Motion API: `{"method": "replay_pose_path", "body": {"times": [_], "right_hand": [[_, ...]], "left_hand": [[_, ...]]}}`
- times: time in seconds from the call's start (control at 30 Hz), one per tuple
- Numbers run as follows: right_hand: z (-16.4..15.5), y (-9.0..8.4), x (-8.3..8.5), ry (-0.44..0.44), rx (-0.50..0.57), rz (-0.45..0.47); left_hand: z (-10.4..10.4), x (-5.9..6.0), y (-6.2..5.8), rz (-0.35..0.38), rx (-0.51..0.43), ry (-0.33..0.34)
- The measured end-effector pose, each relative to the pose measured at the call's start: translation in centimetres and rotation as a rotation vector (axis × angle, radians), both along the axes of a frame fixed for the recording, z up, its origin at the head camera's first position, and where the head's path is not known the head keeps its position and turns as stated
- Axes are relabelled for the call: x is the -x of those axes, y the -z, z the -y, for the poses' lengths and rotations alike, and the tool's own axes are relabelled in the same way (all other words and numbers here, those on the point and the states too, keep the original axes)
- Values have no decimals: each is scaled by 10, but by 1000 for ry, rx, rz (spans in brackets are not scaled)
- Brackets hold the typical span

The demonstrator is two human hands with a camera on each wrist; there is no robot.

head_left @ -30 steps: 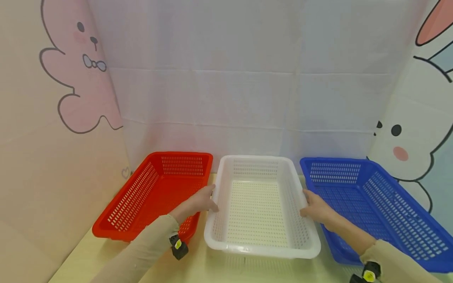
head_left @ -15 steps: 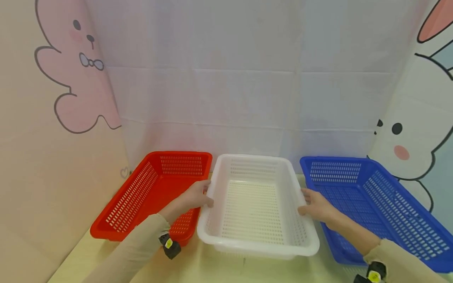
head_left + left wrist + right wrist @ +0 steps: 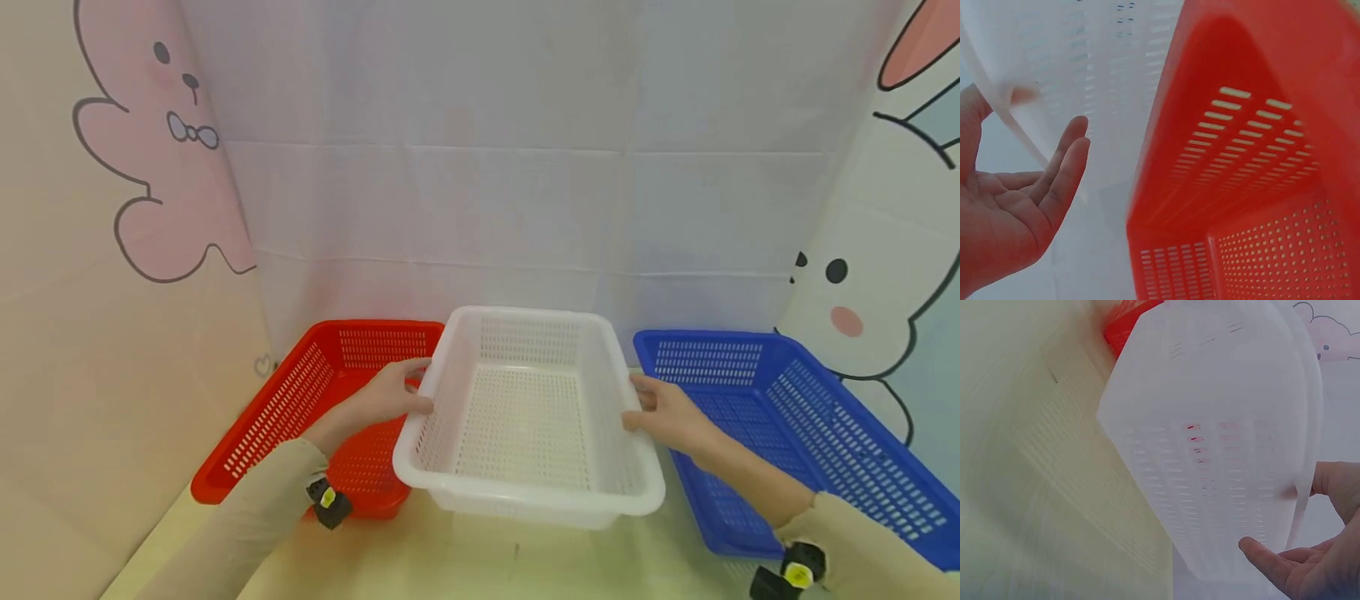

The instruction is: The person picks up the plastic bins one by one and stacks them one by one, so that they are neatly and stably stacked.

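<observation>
A white plastic basket (image 3: 525, 425) with slotted walls is held up over the table, its near rim overlapping the red basket's right side in the head view. My left hand (image 3: 390, 392) grips its left rim, thumb inside and fingers outside under the lip. On the opposite rim, my right hand (image 3: 667, 412) holds on the same way. The right wrist view shows the white basket (image 3: 1210, 456) from outside, clear of the table, with the right thumb over the rim. In the left wrist view the left hand (image 3: 1022, 206) has its fingers under the white basket's lip.
To the left stands a red basket (image 3: 300, 400), under my left forearm. A blue basket (image 3: 810, 417) sits at the right, beneath my right forearm. Behind them hangs a pale cloth backdrop (image 3: 480, 208). The light table (image 3: 495, 567) shows along the front.
Both hands have lifted the white basket off the table and shifted it left, toward the red basket. The red and blue baskets stay where they were.
</observation>
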State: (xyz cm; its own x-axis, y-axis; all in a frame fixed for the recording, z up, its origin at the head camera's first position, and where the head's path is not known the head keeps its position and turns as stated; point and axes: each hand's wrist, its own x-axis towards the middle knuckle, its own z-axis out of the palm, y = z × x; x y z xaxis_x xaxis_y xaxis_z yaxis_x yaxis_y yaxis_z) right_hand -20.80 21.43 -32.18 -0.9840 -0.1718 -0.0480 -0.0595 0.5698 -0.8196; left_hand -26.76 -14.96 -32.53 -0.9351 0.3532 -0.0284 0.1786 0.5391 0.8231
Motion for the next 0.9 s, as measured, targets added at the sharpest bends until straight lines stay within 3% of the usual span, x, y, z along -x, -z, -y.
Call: {"method": "replay_pose_path", "body": {"times": [0.23, 0.4, 0.67, 0.9], "right_hand": [[10, -23, -1, -6, 31, -44], [16, -36, -2, -19, 83, -63], [31, -45, -6, -17, 143, -130], [42, -49, -8, 5, 225, -161]], "left_hand": [[16, 8, -20, -80, -24, 64], [25, 7, -34, -104, -14, 73], [42, 3, -55, -234, 73, 93], [55, -2, -68, -274, 98, 94]]}}
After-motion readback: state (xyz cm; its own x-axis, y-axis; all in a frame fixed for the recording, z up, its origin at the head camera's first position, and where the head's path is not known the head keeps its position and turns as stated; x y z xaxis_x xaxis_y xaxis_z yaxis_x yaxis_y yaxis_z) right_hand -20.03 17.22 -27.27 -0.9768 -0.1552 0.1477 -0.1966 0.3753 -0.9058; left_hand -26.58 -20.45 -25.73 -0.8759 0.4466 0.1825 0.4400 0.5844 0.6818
